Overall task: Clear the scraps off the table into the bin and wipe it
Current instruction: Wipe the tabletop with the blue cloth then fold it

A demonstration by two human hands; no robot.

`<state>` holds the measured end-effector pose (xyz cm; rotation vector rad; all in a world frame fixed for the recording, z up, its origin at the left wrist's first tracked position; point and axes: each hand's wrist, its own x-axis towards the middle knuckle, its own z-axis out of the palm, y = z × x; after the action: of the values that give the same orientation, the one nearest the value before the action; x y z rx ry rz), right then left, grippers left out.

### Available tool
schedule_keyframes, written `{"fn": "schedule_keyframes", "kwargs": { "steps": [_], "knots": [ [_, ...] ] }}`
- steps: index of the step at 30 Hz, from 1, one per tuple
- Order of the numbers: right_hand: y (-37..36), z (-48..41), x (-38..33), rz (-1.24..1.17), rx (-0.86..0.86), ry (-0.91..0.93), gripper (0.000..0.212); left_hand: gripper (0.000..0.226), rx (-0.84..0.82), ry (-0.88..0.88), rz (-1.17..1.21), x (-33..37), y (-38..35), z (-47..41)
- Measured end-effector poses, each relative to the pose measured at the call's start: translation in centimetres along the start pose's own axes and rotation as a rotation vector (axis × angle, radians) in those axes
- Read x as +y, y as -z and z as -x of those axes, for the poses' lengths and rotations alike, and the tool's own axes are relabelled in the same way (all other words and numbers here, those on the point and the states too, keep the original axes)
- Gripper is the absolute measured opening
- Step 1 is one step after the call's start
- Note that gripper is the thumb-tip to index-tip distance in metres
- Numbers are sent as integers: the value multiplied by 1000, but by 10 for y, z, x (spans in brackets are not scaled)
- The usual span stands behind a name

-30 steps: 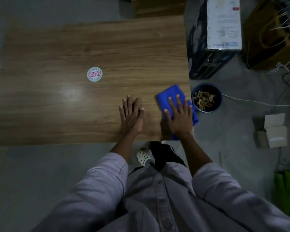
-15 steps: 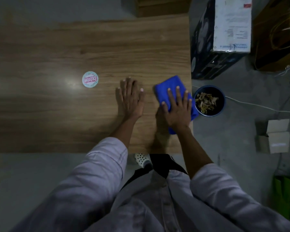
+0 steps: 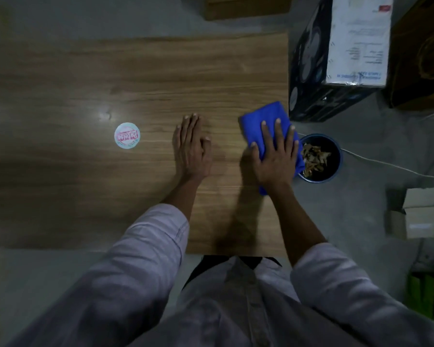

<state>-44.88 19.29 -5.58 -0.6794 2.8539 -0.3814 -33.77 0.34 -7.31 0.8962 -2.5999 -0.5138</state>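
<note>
Right hand [image 3: 276, 159]: fingers spread and straight, pressing the blue cloth [image 3: 263, 118] flat near the counter's [image 3: 161, 71] right edge.
Left hand [image 3: 191, 149]: flat on the counter, fingers straight and together, holding nothing, left of the cloth.
Bin [image 3: 335, 149]: on the floor, just right of the counter, with scraps [image 3: 313, 159] inside.
Sticker [image 3: 127, 135]: round, on the counter, left of the left hand.

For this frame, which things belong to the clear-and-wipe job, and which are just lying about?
Job: blue cloth pressed flat under the right hand; left hand flat on the table; bin holding scraps.

Lying about: round sticker on the table; large box; small cardboard box; white cable.
</note>
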Motion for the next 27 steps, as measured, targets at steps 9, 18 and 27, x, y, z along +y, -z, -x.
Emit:
{"fn": "schedule_keyframes", "kwargs": {
  "steps": [9,18,27],
  "knots": [
    [-8,44,-35,-83,-172,485,61,47,-4,-1,77,-1,-3,1],
    [-10,-22,-60,6,11,61,62,54,-75,55,-17,7,1,-2],
    [-3,-82,-29,19,24,145,61,67,-173,79,-123,11,6,-8]
  ]
}}
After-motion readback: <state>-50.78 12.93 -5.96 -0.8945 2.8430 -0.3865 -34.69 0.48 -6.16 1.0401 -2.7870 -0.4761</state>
